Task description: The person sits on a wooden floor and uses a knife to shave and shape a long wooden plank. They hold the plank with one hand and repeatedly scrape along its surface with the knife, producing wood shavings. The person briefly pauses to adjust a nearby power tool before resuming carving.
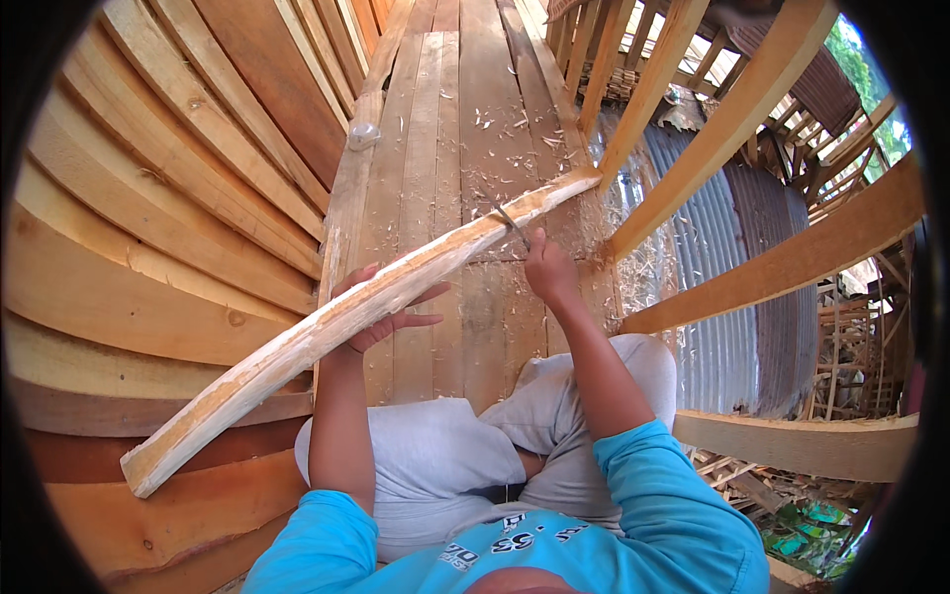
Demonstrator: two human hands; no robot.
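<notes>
A long, pale wooden pole [287, 353], peeled in strips and faceted, lies slantwise before me from lower left to upper right. My left hand [372, 331] holds it from beneath near the middle; fingers show on both sides of the wood, some stretched out. In my right hand [550, 269], closed round the handle, is a knife [513, 226]. Its dark blade lies across the pole toward the far end. That end reaches the plank floor's right edge, by an upright post. My fist hides most of the knife's handle.
Wood shavings [505, 119] litter the plank floor [480, 307]. A small clear plastic container [363, 136] sits by the left wall of overlapping boards [158, 287]. On the right, slanting wooden railing posts [693, 163] stand above corrugated metal sheets [712, 287].
</notes>
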